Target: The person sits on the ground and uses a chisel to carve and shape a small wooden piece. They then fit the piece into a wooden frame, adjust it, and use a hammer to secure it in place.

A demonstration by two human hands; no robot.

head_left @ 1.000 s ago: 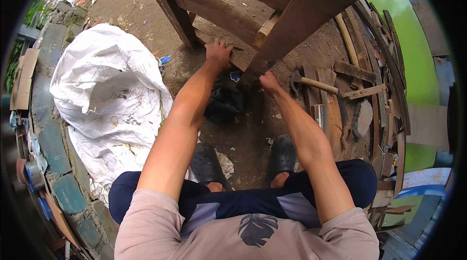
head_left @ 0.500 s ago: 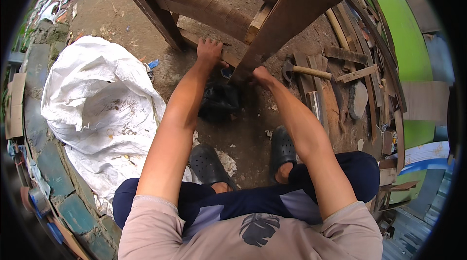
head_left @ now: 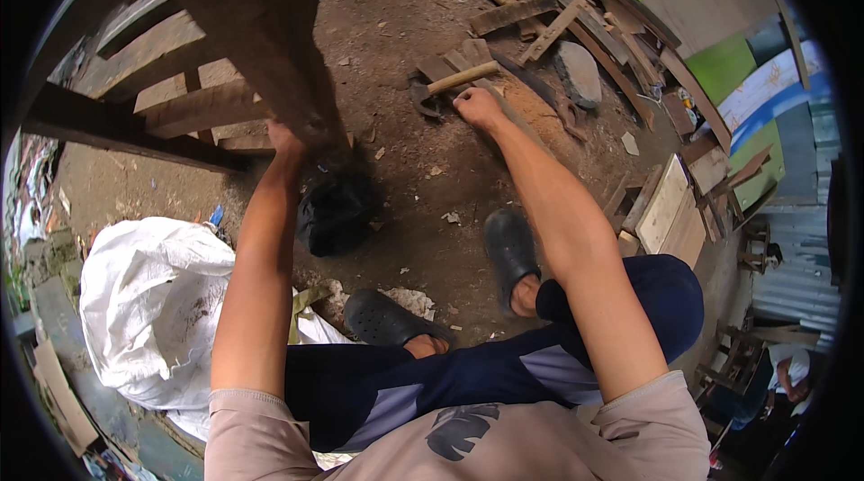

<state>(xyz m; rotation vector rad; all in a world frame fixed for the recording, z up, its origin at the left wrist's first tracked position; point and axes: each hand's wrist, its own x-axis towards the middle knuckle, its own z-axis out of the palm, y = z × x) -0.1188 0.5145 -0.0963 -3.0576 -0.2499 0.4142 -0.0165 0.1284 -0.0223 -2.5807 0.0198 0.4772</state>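
Note:
A dark wooden frame with slatted rails stands at the upper left. My left hand is closed on its lower end, the fingers partly hidden by the wide post. Farther right, my right hand is low over some short planks, its fingers curled together; anything inside them is too small or hidden to make out. Just beyond that hand lies a claw hammer with a pale wooden handle, its dark head to the left of my fingers. A black plastic bag sits on the ground below the post.
A white woven sack lies at the left beside a low block wall. Scrap boards, a grey stone and sawdust lie at the right. My feet in dark clogs rest on the dirt. Another person is at the far lower right.
My view has turned right. My right hand has left the frame's post and moved across to the planks by the hammer. My left hand remains on the frame.

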